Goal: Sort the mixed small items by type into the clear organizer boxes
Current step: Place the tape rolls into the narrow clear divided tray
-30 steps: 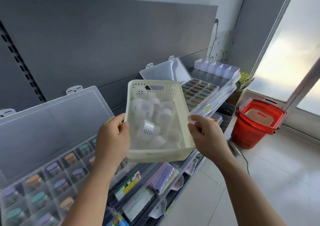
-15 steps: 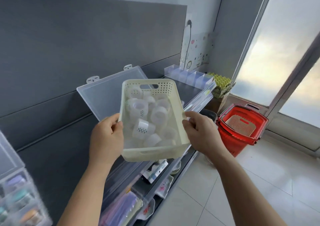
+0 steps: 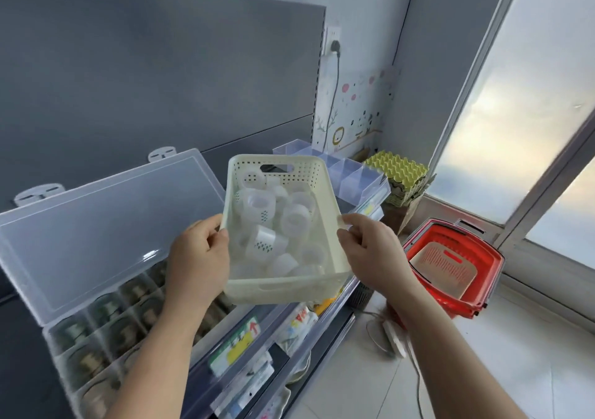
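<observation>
Shelving (image 3: 331,328) w/ grey back panel (image 3: 145,80), tiled floor (image 3: 515,370), red basket (image 3: 495,257) at 4 o'clock; cream perforated basket (image 3: 283,286) at centre, holding translucent tape rolls (image 3: 293,222), gripped by left hand (image 3: 199,257) & right hand (image 3: 373,251), open clear organizer box (image 3: 96,232) at 8 o'clock.

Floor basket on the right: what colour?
Red basket, with a paler salmon slatted piece lying inside it. The head view, the only one, shows it clearly.

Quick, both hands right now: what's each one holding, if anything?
Left hand: grips the left rim of the cream basket.
Right hand: grips the basket's right rim.
</observation>
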`<state>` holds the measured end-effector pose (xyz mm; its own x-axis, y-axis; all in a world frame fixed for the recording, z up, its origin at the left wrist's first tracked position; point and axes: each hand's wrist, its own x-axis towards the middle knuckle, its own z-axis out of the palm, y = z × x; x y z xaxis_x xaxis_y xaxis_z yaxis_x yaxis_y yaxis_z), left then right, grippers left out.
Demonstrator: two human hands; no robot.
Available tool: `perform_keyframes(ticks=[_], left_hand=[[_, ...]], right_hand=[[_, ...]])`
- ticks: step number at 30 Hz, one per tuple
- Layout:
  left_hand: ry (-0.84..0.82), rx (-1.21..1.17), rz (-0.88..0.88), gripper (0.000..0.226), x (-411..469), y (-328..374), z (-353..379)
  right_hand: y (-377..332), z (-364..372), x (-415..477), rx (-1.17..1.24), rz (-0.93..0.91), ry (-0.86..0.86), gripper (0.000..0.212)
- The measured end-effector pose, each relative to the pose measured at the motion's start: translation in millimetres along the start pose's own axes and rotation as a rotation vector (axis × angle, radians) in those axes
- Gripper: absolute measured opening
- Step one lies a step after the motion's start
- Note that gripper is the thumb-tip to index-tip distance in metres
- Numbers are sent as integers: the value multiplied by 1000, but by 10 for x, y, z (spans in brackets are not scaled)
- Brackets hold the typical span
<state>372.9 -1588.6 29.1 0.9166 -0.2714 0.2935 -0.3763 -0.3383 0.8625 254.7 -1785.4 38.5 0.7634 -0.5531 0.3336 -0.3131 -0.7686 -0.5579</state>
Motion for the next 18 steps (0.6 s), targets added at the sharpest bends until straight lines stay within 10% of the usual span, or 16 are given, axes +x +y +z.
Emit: perform_keyframes(ticks=[18], left_hand=[[244, 166, -288, 29, 993, 9, 1401]], right_hand=[[1034, 382, 2046, 66, -225, -356, 22]])
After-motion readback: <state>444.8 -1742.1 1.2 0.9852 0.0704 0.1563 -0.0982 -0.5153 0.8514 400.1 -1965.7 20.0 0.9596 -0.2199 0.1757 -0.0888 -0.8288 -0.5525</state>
